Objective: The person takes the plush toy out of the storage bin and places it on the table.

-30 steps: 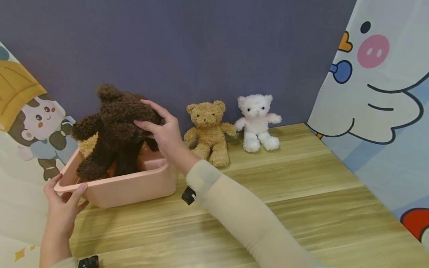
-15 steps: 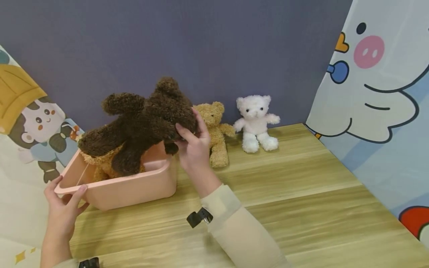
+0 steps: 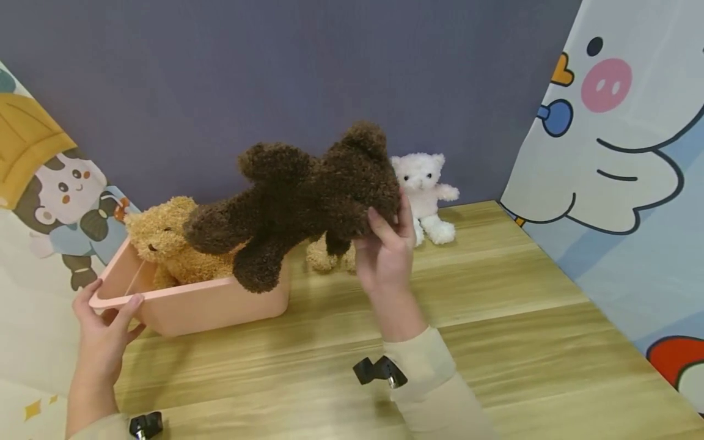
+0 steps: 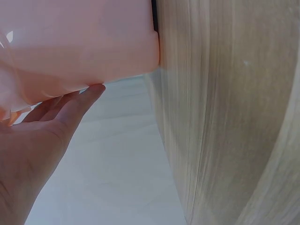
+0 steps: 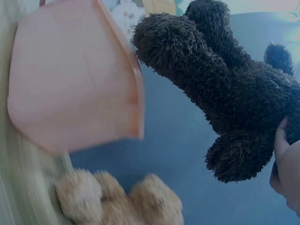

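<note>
Dark bear (image 3: 299, 201) shifted rightward, right grip (image 3: 388, 253) upright

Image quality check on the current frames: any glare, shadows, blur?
Head: mostly sharp, with soft shadows and a pale sheen on the tabletop; left wrist: a small white glare spot near the left edge, on the pink bin; right wrist: bluish cast, the tan bear at the bottom looks smeared, while fur on the dark brown bear is clearer.
</note>
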`<act>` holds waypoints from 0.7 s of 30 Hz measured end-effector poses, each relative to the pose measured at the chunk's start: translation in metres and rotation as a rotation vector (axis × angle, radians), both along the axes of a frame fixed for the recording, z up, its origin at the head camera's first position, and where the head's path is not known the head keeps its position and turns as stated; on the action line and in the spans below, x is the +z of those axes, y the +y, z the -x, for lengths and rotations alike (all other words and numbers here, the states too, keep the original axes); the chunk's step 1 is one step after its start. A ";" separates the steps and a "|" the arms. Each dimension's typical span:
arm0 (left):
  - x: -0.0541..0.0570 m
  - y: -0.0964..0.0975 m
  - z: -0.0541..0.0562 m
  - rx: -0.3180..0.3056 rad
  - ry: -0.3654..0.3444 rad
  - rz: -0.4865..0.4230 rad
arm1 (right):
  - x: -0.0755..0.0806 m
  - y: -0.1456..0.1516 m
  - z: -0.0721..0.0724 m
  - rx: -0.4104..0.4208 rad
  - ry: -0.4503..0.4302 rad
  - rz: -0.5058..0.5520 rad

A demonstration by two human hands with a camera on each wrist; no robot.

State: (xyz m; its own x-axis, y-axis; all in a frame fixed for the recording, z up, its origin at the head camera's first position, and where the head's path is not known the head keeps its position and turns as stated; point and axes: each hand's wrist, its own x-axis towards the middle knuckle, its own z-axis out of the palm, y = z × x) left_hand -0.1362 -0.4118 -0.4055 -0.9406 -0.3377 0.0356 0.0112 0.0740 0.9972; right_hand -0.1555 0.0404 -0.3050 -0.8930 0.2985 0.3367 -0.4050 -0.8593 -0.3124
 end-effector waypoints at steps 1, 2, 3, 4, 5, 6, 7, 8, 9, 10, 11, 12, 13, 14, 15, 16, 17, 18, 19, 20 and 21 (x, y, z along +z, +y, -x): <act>0.000 0.000 0.000 -0.002 -0.002 0.002 | 0.000 0.007 -0.002 -0.015 0.001 0.005; 0.000 0.001 -0.001 -0.003 -0.003 0.002 | -0.001 0.014 -0.003 -0.031 0.000 0.005; -0.001 0.001 -0.001 -0.004 -0.002 -0.001 | -0.002 0.021 -0.004 -0.050 -0.001 0.000; -0.001 0.001 -0.001 -0.003 -0.001 -0.004 | -0.003 0.028 -0.006 -0.069 -0.006 -0.012; -0.001 0.001 -0.001 0.000 0.002 -0.010 | -0.004 0.035 -0.007 -0.087 -0.012 -0.028; -0.002 0.001 -0.002 0.002 0.004 -0.013 | -0.005 0.042 -0.009 -0.104 -0.017 -0.046; -0.002 0.001 -0.002 0.002 0.006 -0.015 | -0.006 0.049 -0.010 -0.121 -0.020 -0.071; -0.001 0.001 -0.002 0.002 0.008 -0.015 | -0.007 0.056 -0.012 -0.135 -0.014 -0.098; -0.001 0.001 -0.001 0.001 0.009 -0.013 | -0.008 0.063 -0.014 -0.150 -0.007 -0.125; -0.001 0.000 -0.001 0.000 0.008 -0.011 | -0.008 0.069 -0.016 -0.169 0.004 -0.161; 0.000 0.000 0.000 -0.002 0.009 -0.013 | -0.009 0.076 -0.017 -0.186 0.014 -0.193; 0.000 0.001 0.000 -0.004 0.011 -0.012 | -0.009 0.083 -0.019 -0.205 0.027 -0.223; 0.000 0.000 0.000 -0.005 0.011 -0.013 | -0.009 0.089 -0.021 -0.223 0.044 -0.254; 0.001 0.000 0.001 -0.006 0.011 -0.013 | -0.009 0.097 -0.023 -0.237 0.060 -0.279; 0.001 0.001 0.001 -0.006 0.011 -0.014 | -0.009 0.104 -0.025 -0.253 0.065 -0.299; 0.001 0.001 0.000 -0.004 0.011 -0.014 | -0.008 0.111 -0.026 -0.258 0.072 -0.305; 0.001 0.001 0.000 -0.002 0.013 -0.016 | -0.006 0.118 -0.028 -0.266 0.075 -0.312; 0.001 0.001 0.000 -0.001 0.013 -0.013 | -0.005 0.125 -0.030 -0.264 0.087 -0.310; 0.002 0.001 -0.001 -0.001 0.009 -0.010 | -0.003 0.133 -0.031 -0.259 0.102 -0.302; 0.002 0.002 -0.001 -0.001 0.008 -0.009 | -0.001 0.142 -0.033 -0.260 0.106 -0.313; 0.002 0.002 -0.001 -0.001 0.007 -0.008 | 0.002 0.150 -0.033 -0.258 0.116 -0.322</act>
